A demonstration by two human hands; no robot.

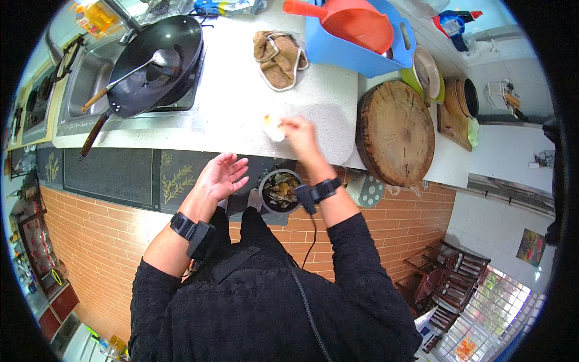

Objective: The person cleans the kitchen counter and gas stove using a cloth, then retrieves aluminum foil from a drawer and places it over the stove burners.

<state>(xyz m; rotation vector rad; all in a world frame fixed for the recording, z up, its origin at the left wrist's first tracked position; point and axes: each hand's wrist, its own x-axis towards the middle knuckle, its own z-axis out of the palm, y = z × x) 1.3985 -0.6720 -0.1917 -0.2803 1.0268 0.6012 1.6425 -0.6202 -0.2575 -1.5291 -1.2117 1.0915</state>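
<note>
My right hand [298,133] is over the counter near its front edge, its fingers closed on a crumpled white tissue or cloth [274,128] with a yellowish patch; motion blurs both. Palm up and fingers apart, my left hand [225,174] is in front of the counter edge and holds nothing. A brown cloth with pale trim [280,59] lies crumpled on the counter, beyond my right hand. On the floor below, a round bin [263,199] holds brownish scraps.
At the left, a black wok [135,97] with a metal spatula [167,58] sits beside the sink [88,86]. A blue plastic basket [348,61] holds a red scoop [362,27]. To the right are a thick round wooden chopping block [400,131] and stacked bowls [457,97].
</note>
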